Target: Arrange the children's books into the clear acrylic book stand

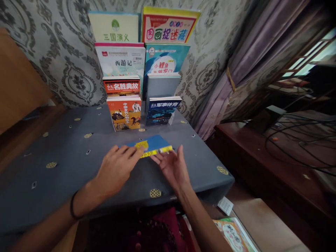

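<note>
A blue book (pixel 157 141) with a yellow spine is tilted just above the cloth-covered table, its spine facing me. My left hand (pixel 118 168) grips its left part, fingers over the cover near a yellow label. At the right end, my right hand (pixel 174 168) is turned palm up with the thumb spread away; its fingertips touch or lie just under the spine. In front of the book stand an orange book (pixel 125 113) on the left and a dark blue book (pixel 162 112) on the right, both upright.
Behind them, more books rise in two columns, including a white one (pixel 122 63) and a teal one (pixel 168 57), against the patterned wall. Right of the table are a purple curtain (pixel 214 101) and a dark red cabinet (pixel 252 154) with tangled cables. Another book (pixel 233 234) lies lower right.
</note>
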A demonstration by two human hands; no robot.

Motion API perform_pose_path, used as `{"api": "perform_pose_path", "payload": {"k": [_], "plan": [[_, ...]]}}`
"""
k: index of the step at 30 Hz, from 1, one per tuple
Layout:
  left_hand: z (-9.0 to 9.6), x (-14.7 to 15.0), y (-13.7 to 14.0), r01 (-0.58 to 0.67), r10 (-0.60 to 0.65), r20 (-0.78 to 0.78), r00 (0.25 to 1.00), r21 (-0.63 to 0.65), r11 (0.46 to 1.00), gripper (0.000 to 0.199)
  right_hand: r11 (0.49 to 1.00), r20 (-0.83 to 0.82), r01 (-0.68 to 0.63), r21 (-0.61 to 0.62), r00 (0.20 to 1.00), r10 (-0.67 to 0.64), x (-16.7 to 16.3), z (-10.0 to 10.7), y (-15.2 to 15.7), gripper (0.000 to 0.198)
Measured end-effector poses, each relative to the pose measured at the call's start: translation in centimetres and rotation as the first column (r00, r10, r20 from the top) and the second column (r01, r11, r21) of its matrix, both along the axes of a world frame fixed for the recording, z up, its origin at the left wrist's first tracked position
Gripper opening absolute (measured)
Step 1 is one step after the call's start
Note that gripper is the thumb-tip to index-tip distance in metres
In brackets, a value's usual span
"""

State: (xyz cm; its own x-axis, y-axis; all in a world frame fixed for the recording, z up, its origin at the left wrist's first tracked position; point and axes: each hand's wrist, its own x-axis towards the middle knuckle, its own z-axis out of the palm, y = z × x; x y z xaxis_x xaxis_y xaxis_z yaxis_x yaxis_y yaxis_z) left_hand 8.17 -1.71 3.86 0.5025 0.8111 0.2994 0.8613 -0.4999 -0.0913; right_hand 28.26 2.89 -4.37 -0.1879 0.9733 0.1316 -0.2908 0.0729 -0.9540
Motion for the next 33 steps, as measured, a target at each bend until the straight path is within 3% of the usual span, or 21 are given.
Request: {"api": "perform_pose_path", "payload": {"k": [5,9,12,15,17,19,20,22,24,26,29,33], "plan": [[-2.8,0.7,-0.9,0.175,-0.159,-0.099,0.982,0.188,0.966,0.042,0.982,-0.055,0.047,-0.182,0.997,-0.058,2.2,-0.2,-0.4,0.071],[-5.6,0.3,-1.2,0.218,-0.213,-0.068,0.975,0.094,0.971,0.047,0.971,0.105,0.122,-0.204,0.989,-0.102,2.6,-1.8,0.0,0.075],[-7.6,-0.1,-1.6,0.219,-0.218,-0.06,0.974,0.0,0.976,0.049,0.986,0.323,0.157,-0.058,0.937,-0.13,3.3,-2.8,0.4,0.068],[-9.0,-0.1,-2.4,0.206,-0.204,-0.073,0.976,0.02,0.978,0.047,0.942,0.562,0.188,0.277,0.764,-0.317,4.0,-2.6,0.5,0.049],[-9.7,0.1,-2.7,0.198,-0.195,-0.058,0.979,0.047,0.979,0.047,0.916,0.635,0.079,0.394,0.697,-0.333,3.7,-1.5,0.2,0.041],[-10.2,0.2,-2.9,0.189,-0.188,-0.032,0.982,0.044,0.981,0.046,0.915,0.669,-0.176,0.362,0.733,-0.124,2.2,0.1,-0.1,0.043],[-10.4,0.2,-2.8,0.184,-0.183,-0.023,0.983,0.033,0.982,0.044,0.88,0.674,-0.348,0.323,0.737,0.044,1.1,0.9,-0.3,0.046],[-10.7,0.1,-2.8,0.172,-0.172,-0.013,0.985,0.013,0.985,0.043,0.749,0.712,-0.616,0.244,0.638,0.293,-1.4,2.0,-0.3,0.053],[-11.0,0.0,-2.7,0.175,-0.175,-0.016,0.984,0.008,0.985,0.042,0.637,0.776,-0.746,0.196,0.515,0.364,-3.8,2.4,0.0,0.056],[-10.9,0.0,-2.7,0.18,-0.18,-0.013,0.984,0.001,0.984,0.04,0.584,0.833,-0.796,0.158,0.425,0.355,-5.4,2.0,0.8,0.053],[-10.4,0.0,-2.8,0.167,-0.166,0.017,0.986,-0.017,0.986,0.037,0.592,0.875,-0.794,0.139,0.378,0.301,-5.8,0.9,2.4,0.048],[-10.0,0.2,-2.8,0.167,-0.167,0.019,0.986,0.025,0.986,0.041,0.681,0.927,-0.703,0.206,0.362,0.093,-3.8,-0.6,4.2,0.049]]}}
